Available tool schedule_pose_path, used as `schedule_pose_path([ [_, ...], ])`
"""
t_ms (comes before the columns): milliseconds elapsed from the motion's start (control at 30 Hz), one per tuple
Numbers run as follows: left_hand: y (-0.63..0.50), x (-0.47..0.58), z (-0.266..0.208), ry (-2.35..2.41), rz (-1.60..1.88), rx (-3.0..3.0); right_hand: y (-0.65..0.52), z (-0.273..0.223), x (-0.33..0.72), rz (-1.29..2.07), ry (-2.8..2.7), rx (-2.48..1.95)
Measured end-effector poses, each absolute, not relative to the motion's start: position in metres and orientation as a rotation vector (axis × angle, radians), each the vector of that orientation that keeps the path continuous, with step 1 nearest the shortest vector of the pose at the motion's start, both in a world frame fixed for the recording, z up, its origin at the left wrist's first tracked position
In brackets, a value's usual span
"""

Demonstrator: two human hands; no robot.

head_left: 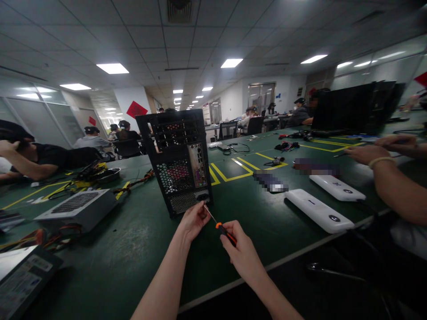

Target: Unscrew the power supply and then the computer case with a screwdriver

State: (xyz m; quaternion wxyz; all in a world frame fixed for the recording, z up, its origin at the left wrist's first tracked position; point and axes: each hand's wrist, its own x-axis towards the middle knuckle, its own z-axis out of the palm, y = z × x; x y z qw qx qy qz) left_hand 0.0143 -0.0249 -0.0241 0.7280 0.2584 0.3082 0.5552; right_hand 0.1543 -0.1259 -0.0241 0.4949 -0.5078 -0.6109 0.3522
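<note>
A black computer case point(180, 160) stands upright on the green table, its rear panel with ports and vent mesh facing me. In my right hand point(242, 249) is a screwdriver point(222, 229) with an orange and black handle, its thin shaft pointing up and left toward the case's lower right corner. My left hand point(193, 220) is at that corner, fingers pinched together around the screwdriver's tip. Whether a screw is between those fingers is too small to make out. A grey power supply point(76, 209) lies left of the case, apart from both hands.
Two white power banks point(318, 211) lie to the right, beside a blurred phone point(271, 181). Another person's hands point(370, 155) are at the right edge. A labelled metal box point(23, 280) and cables fill the left. Black monitors point(350, 109) stand at the back right.
</note>
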Motion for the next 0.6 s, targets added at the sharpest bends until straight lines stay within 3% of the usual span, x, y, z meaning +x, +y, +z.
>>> schedule_pose_path([
  [400,-0.013,0.032,-0.013,0.747,1.13,0.601,-0.1,-0.023,0.16,1.116,-1.434,-1.212],
  [600,-0.007,0.047,-0.016,0.821,1.239,0.584,-0.086,-0.018,0.163,1.426,-1.252,-1.235],
])
